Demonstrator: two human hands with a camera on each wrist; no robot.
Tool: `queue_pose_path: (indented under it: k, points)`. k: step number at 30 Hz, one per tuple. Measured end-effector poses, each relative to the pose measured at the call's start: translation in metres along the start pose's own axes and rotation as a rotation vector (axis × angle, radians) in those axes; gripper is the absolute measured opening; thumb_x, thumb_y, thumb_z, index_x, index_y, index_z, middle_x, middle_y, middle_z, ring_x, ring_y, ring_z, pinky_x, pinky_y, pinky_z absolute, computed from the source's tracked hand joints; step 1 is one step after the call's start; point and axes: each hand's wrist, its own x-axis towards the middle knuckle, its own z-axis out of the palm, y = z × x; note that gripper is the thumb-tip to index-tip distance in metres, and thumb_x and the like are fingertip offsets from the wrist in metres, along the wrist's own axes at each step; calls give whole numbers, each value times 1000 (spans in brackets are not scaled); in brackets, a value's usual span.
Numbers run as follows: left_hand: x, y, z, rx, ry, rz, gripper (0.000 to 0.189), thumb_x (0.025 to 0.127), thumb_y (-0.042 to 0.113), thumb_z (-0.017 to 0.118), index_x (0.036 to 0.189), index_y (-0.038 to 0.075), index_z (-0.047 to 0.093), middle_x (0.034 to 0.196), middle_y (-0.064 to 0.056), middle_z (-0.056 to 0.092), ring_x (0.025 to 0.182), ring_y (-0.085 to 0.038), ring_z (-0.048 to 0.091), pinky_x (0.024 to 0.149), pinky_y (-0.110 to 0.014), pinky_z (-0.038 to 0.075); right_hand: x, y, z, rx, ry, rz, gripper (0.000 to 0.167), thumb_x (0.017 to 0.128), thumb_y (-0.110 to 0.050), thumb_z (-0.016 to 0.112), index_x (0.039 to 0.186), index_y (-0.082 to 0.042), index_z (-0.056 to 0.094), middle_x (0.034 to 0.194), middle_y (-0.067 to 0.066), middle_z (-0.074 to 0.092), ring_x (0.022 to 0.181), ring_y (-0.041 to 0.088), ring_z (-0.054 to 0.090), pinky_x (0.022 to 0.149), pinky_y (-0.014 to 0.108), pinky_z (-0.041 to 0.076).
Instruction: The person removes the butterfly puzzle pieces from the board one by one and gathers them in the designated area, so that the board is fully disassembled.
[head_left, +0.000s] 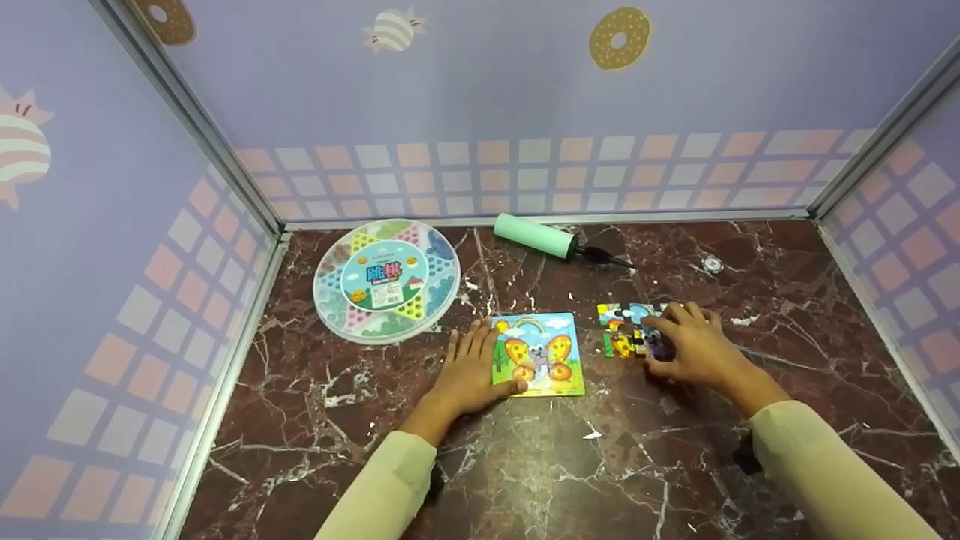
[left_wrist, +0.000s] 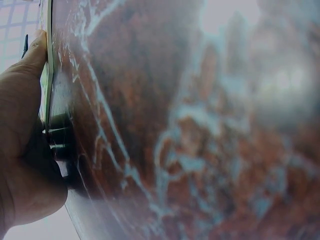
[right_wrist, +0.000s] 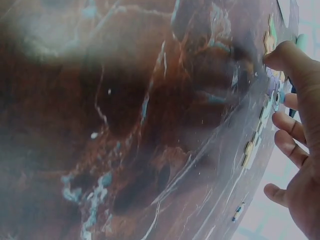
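A square butterfly picture board (head_left: pixel 551 337) lies flat on the table. My left hand (head_left: pixel 469 371) rests along its left side, fingers stretched out and thumb over the lower edge. The left wrist view shows the thumb (left_wrist: pixel 37 50) against the board's edge. To the right, several jigsaw puzzle pieces (head_left: pixel 619 345) with parts of a butterfly picture lie close together. Over them my right hand (head_left: pixel 697 349) reaches down with fingers spread, partly hiding them. In the right wrist view its thumb and index finger stand apart at the puzzle pieces (right_wrist: pixel 248 152), the other fingers loosely bent.
A round Chinese checkers box (head_left: pixel 442 300) stands at the back left. Behind the board lies a mint green hand pump (head_left: pixel 534 235) with a black nozzle. A small round whitish item (head_left: pixel 712 264) is at the back right. Patterned panels (head_left: pixel 487 97) wall in the marbled table (head_left: pixel 525 465).
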Motion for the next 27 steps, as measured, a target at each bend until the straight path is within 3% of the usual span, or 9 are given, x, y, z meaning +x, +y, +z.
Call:
queue_pose_path:
  k: [12,27]
  points:
    - [-2,0,-1,-8,-11,-17,112,100,74,64,175,3,22,186,-19,15,174,-41,12,140,-65,7,0,2,-3,7,-83,34,70,88,-35,86,150,-10,68,120,16,62,115,38,52,103,88,39]
    - [-2,3,-2,-5,-13,-19,112,100,74,64,175,3,23,186,-19,16,174,-40,12,141,-65,7,-4,4,0,12,-56,28,63,90,-34,85,147,-9,71,123,18,65,117,40,54,102,88,40]
